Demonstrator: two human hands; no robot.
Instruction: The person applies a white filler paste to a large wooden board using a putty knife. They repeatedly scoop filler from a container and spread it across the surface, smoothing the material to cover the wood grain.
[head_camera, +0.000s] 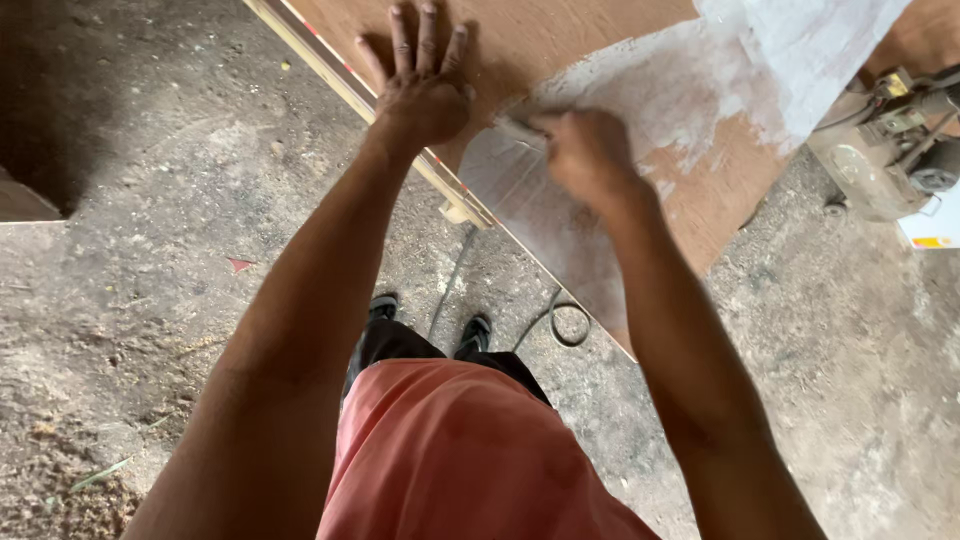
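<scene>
Fingers of left hand spread wide apart, pressed flat on brown plywood sheet near top centre of frame, palm down, holding nothing. Right hand just right of it and a bit lower, fingers curled together round a small flat pale tool, prob a scraper or sanding pad, too blurred to tell which; tip pokes out to the left of the knuckles, touching the board. Tool sits on greyish-white filler patch smeared across the sheet, running from centre of frame up toward upper right w/ thicker white up by the top right. Sheet edge runs diagonal from top centre down to centre right, w/ a light wooden strip along its left edge, red marks on it. Both forearms reach up from bottom of frame, salmon-coloured shirt at bottom centre, dark sandalled feet just above it. Dark cable looped on dusty concrete floor under the board edge. Grey power tool w/ cables at right edge, on floor beside the sheet. Sawdust heap lower left.
</scene>
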